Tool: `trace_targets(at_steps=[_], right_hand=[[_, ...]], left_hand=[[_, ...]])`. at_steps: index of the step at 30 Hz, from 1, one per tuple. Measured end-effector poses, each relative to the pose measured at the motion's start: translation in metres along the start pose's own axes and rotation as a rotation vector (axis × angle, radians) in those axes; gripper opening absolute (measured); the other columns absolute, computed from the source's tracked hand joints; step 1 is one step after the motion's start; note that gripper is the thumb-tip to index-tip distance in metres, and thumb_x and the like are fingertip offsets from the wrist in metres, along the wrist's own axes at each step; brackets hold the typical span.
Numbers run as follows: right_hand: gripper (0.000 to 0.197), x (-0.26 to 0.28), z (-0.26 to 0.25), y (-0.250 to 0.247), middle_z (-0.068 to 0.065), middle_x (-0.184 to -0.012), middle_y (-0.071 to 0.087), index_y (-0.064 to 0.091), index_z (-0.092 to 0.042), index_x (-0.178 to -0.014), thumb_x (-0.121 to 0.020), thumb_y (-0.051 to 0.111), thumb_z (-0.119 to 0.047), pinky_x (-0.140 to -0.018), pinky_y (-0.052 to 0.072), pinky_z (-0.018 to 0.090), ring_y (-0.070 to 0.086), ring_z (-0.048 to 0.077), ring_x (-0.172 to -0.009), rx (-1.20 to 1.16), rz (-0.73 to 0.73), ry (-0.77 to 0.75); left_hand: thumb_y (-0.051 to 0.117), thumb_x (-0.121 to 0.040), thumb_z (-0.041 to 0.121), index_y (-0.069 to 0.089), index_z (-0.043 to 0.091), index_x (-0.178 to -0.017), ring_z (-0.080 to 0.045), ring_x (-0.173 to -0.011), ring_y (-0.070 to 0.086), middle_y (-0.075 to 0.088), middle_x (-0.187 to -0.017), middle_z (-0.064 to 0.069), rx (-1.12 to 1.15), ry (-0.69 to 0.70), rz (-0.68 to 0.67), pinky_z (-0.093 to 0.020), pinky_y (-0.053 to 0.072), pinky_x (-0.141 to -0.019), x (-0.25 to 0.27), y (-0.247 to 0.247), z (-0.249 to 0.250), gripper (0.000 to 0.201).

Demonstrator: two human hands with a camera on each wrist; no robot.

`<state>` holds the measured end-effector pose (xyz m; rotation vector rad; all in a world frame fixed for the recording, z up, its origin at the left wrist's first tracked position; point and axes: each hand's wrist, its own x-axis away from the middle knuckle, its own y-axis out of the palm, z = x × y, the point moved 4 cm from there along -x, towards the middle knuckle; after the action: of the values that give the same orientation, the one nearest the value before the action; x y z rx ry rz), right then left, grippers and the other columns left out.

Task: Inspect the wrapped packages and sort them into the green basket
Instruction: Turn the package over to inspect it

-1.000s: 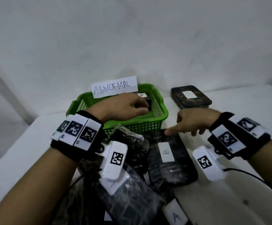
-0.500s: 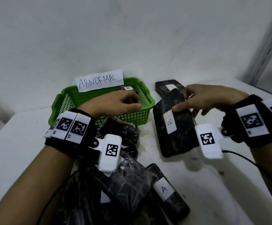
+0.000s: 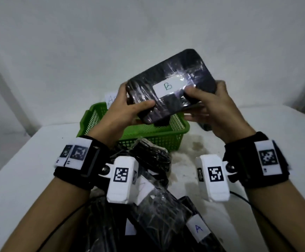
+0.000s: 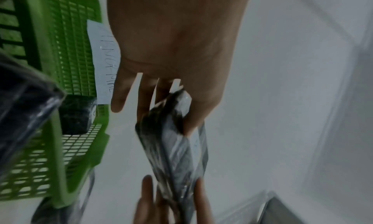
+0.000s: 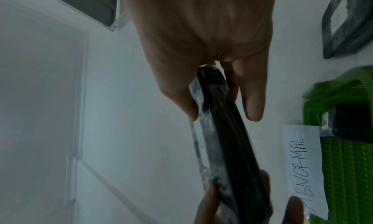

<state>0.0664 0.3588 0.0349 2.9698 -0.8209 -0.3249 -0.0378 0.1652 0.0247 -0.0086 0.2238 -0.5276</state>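
Observation:
A flat black package wrapped in clear film (image 3: 168, 86) with a white label marked B is held up in the air above the green basket (image 3: 181, 130). My left hand (image 3: 130, 108) grips its left end, thumb on the front face. My right hand (image 3: 208, 104) grips its right end the same way. Both wrist views show the package edge-on (image 4: 173, 150) (image 5: 224, 141), pinched between thumb and fingers. One wrapped package (image 4: 75, 115) lies inside the basket (image 4: 60, 51). The basket (image 5: 347, 155) carries a paper sign reading ABNORMAL (image 5: 302, 166).
A heap of several black wrapped packages (image 3: 157, 211) lies on the white table (image 3: 20, 160) in front of the basket, one labelled A (image 3: 198, 229). Another dark package (image 5: 349, 23) lies right of the basket. A black cable (image 3: 242, 197) runs at the right. A white wall stands behind.
My right hand lifted the B package off the table. My left hand left the basket and took hold of the package's other end; both now hold it raised, label towards me.

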Motion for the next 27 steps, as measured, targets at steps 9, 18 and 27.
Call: trace_targets(at_steps=[9, 18, 27], right_hand=[[0.054, -0.027, 0.01, 0.054, 0.001, -0.112, 0.074, 0.06, -0.011, -0.13, -0.08, 0.077, -0.023, -0.083, 0.058, 0.032, 0.072, 0.015, -0.102, -0.013, -0.237, -0.145], [0.038, -0.019, 0.005, 0.062, 0.004, -0.101, 0.076, 0.068, -0.014, -0.11, -0.076, 0.081, -0.027, -0.091, 0.061, 0.043, 0.075, 0.02, -0.095, 0.083, -0.215, -0.307], [0.044, 0.001, -0.005, 0.074, -0.006, -0.105, 0.075, 0.066, -0.023, -0.114, -0.076, 0.083, -0.038, -0.09, 0.059, 0.036, 0.073, 0.01, -0.099, 0.139, -0.156, -0.431]], left_hand=[[0.069, -0.075, 0.014, 0.053, 0.015, -0.129, -0.026, -0.108, 0.068, 0.069, -0.118, -0.011, 0.053, 0.153, 0.146, -0.042, 0.056, -0.09, 0.021, -0.049, 0.016, 0.056], [0.076, -0.085, 0.01, 0.055, 0.009, -0.128, -0.022, -0.105, 0.072, 0.072, -0.115, -0.008, -0.035, 0.205, 0.193, -0.035, 0.059, -0.086, 0.031, -0.058, 0.02, 0.049], [0.07, -0.092, 0.034, 0.051, 0.036, -0.131, 0.0, -0.099, 0.068, 0.069, -0.115, 0.017, -0.338, 0.239, 0.128, -0.02, 0.056, -0.069, 0.058, -0.077, 0.046, 0.044]])
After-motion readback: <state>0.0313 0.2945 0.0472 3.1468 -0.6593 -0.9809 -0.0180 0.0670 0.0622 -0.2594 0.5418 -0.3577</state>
